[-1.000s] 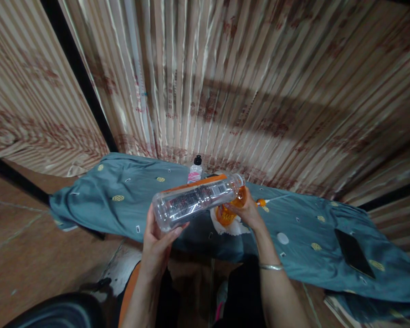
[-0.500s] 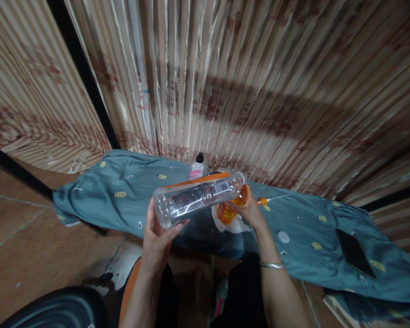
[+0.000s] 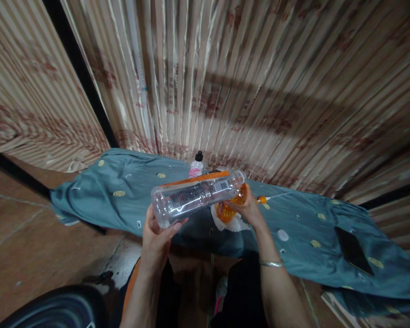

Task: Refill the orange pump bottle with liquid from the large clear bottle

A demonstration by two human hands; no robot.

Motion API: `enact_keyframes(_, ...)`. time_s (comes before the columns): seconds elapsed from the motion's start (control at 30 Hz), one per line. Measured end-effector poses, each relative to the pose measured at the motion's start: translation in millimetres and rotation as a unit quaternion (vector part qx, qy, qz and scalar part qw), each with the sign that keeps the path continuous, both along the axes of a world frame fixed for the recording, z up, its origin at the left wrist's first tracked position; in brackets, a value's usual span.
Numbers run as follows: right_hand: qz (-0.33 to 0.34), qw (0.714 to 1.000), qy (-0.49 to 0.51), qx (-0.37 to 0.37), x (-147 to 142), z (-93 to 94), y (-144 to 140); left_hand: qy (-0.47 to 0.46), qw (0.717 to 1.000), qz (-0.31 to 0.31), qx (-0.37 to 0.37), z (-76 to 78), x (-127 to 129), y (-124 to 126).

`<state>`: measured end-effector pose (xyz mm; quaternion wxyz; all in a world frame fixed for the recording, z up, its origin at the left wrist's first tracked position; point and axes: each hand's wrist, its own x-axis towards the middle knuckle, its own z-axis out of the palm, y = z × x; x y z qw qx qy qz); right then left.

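Note:
A clear plastic bottle (image 3: 194,198) with an orange-edged label lies tilted in the air, its base in my left hand (image 3: 159,232) and its open neck higher at the right. Under that neck my right hand (image 3: 248,207) is wrapped round an orange bottle (image 3: 226,213), partly hidden by the clear bottle and my fingers. A crumpled white tissue (image 3: 232,223) lies beneath the orange bottle. Just right of my right hand, an orange pump top (image 3: 261,200) with a pale tube rests on the cloth.
A blue-green patterned cloth (image 3: 177,241) covers the narrow table. On it are a small bottle with a black cap (image 3: 196,165), a white round cap (image 3: 283,235) and a dark phone (image 3: 353,250). A striped curtain (image 3: 191,91) hangs behind; a black stool (image 3: 58,310) stands lower left.
The clear bottle's base is slightly higher, so it lies a little more level. Both hands keep their holds, and the view has shifted very slightly.

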<state>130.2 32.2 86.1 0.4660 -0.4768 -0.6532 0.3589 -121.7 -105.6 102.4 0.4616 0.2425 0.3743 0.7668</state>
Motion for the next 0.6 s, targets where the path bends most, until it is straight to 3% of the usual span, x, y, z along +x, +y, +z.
enact_keyframes(0.17,-0.005,1.0,0.012,-0.006,-0.2,-3.3,0.8,-0.014,1.0,-0.005,-0.008,-4.4,-1.2,-0.2)
enact_keyframes(0.6,-0.004,1.0,0.006,0.026,3.3,-17.8,7.7,-0.074,0.996,0.024,-0.037,3.1,4.7,5.3)
